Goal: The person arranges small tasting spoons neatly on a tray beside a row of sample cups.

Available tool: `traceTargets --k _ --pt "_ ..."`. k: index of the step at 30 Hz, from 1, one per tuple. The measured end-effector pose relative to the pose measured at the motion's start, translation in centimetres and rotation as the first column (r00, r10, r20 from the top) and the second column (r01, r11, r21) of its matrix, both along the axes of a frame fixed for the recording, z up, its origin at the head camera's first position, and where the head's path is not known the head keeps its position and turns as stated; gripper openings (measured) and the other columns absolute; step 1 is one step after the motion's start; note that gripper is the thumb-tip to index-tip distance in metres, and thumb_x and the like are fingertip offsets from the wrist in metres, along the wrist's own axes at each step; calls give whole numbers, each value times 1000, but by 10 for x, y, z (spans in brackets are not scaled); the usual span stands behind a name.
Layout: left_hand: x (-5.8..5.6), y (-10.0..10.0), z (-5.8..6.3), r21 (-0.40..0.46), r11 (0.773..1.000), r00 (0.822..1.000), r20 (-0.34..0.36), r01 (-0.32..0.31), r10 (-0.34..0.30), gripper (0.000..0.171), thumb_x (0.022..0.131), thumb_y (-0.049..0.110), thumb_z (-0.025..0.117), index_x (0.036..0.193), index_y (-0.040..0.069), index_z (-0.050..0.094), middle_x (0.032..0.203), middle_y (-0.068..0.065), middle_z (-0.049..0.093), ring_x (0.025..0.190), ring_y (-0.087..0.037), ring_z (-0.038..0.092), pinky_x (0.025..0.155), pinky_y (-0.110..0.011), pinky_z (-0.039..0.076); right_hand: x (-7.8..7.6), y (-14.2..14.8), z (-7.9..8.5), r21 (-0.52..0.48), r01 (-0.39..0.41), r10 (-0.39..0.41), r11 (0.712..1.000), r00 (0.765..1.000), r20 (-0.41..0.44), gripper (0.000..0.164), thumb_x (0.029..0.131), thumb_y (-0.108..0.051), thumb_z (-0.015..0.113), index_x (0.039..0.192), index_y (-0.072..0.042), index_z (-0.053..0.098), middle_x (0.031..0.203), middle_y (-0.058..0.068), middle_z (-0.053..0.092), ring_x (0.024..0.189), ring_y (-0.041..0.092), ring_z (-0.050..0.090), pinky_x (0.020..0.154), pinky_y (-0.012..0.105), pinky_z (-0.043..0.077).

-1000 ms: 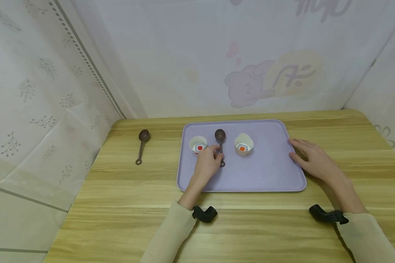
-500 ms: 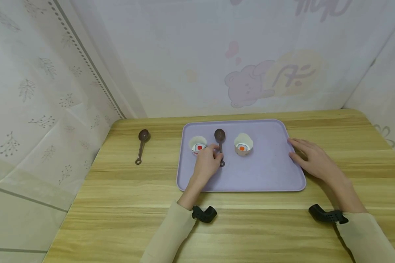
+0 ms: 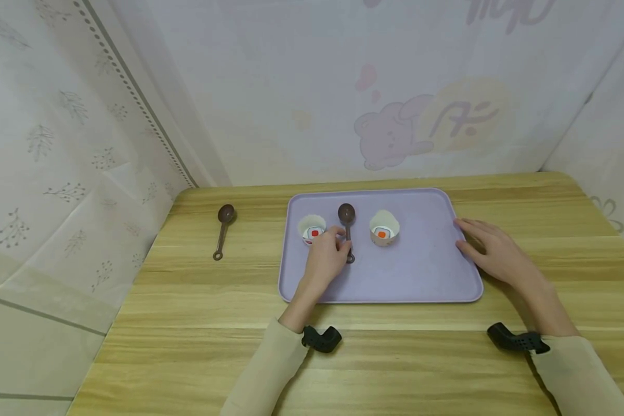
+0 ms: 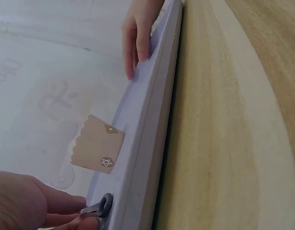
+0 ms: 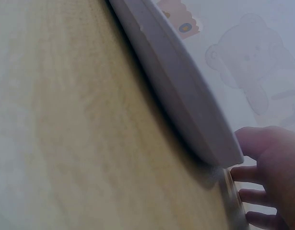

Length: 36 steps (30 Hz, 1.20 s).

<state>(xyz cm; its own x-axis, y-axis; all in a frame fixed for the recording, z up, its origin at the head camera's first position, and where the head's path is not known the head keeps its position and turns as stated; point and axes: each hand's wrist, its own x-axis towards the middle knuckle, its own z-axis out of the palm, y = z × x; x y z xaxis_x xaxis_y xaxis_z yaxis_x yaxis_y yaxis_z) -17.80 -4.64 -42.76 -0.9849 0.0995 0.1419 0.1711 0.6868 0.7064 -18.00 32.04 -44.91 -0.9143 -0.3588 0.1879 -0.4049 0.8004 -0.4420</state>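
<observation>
My left hand [image 3: 323,259] pinches the handle of a brown measuring spoon [image 3: 346,214] between thumb and fingers. The spoon lies on a lilac tray [image 3: 421,277], bowl toward the back; its ringed handle end [image 4: 105,205] shows in the left wrist view. Left of it stands a small paper cup [image 3: 311,222] with a red-marked piece inside, partly behind the hand. To the right is another paper cup [image 3: 384,220] holding an orange-marked piece. My right hand [image 3: 491,248] touches the tray's right rim with loosely extended fingers; in the right wrist view, the thumb meets the rim.
A second brown measuring spoon [image 3: 226,214] lies on the wooden table [image 3: 187,323], left of the tray. Patterned cloth [image 3: 270,115] hangs behind the table's back edge and along both sides. A black camera mount [image 3: 321,339] sits on each wrist.
</observation>
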Motion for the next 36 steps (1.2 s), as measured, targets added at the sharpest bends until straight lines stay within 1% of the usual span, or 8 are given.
traceTargets --k 11,17,22,27,32,36 --pt "2 -1 5 12 1000 1000 -27 10 -9 25 93 9 70 115 -4 68 72 -4 64 61 -12 55 58 -29 47 0 0 1 1 1 -1 1000 1000 12 55 103 -28 59 150 -2 45 146 32 45 132 57 38 107 69 28" --pt "5 -2 7 38 999 999 7 32 -32 24 95 13 70 115 0 67 75 -2 64 61 -10 55 55 -24 45 0 -1 0 -2 2 -2 1000 1000 10 55 103 -28 59 149 -1 45 146 32 45 132 57 38 107 69 27" --pt "7 -4 11 65 997 998 21 53 -54 23 96 14 70 114 1 67 77 -2 64 63 -10 57 56 -25 46 1 -1 1 -9 -1 1 1000 1000 6 55 103 -27 59 149 -1 45 146 32 45 132 57 37 106 70 27" --pt "8 -4 14 75 995 997 19 67 -68 22 96 15 69 114 1 67 77 -2 64 65 -11 58 57 -25 46 1 0 1 -9 -3 3 1000 1000 -5 54 103 -26 60 148 0 47 146 32 45 132 57 38 105 70 28" --pt "9 -5 16 88 991 995 12 97 -99 23 96 14 69 114 0 67 77 -2 63 65 -11 58 55 -23 45 0 0 0 -6 3 -3 1000 1000 -8 54 102 -26 61 147 0 48 145 32 46 132 56 39 106 69 29" --pt "10 -5 17 94 990 994 7 105 -107 23 96 14 69 114 -1 68 77 -2 63 63 -10 57 53 -22 44 -1 -1 0 -2 2 -2 1000 1000 -19 53 101 -25 62 146 1 49 144 32 48 131 56 40 105 68 30"
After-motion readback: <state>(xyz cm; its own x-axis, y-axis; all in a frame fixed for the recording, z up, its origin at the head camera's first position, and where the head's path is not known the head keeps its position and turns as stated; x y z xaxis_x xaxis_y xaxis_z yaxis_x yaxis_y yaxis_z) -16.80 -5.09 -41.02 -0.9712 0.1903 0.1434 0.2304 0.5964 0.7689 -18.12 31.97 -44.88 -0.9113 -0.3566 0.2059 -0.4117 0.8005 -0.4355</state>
